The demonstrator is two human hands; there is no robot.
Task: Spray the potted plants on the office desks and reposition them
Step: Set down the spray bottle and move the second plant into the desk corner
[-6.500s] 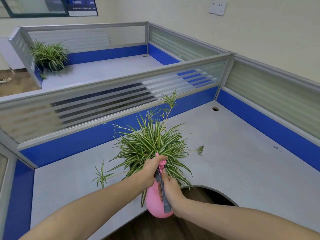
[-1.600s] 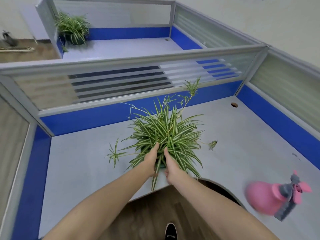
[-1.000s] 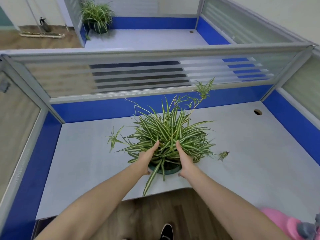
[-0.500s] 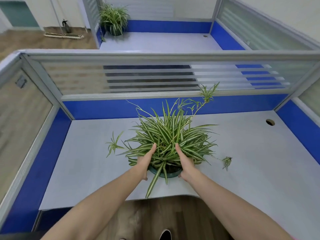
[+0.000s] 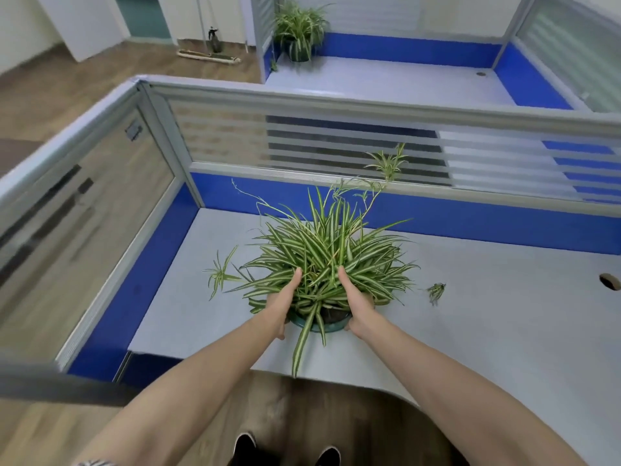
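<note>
A spider plant (image 5: 327,250) with striped green leaves grows in a dark green pot (image 5: 331,326) near the front edge of the grey desk (image 5: 504,314). My left hand (image 5: 284,302) grips the pot's left side and my right hand (image 5: 356,302) grips its right side, thumbs up among the leaves. The pot's base is hidden by leaves and hands, so I cannot tell whether it touches the desk. A second spider plant (image 5: 299,26) stands at the far desk's left corner. The pink spray bottle is out of view.
Blue and frosted-glass partitions (image 5: 336,142) wall the desk at the back and left. A cable hole (image 5: 610,281) sits at the desk's right. A loose plantlet (image 5: 436,290) lies right of the pot. A mop (image 5: 208,55) lies on the wooden floor beyond.
After setting the pink spray bottle down at the right, both hands took hold of the pot. The plant has shifted left along the desk, and my view has turned left with it.
</note>
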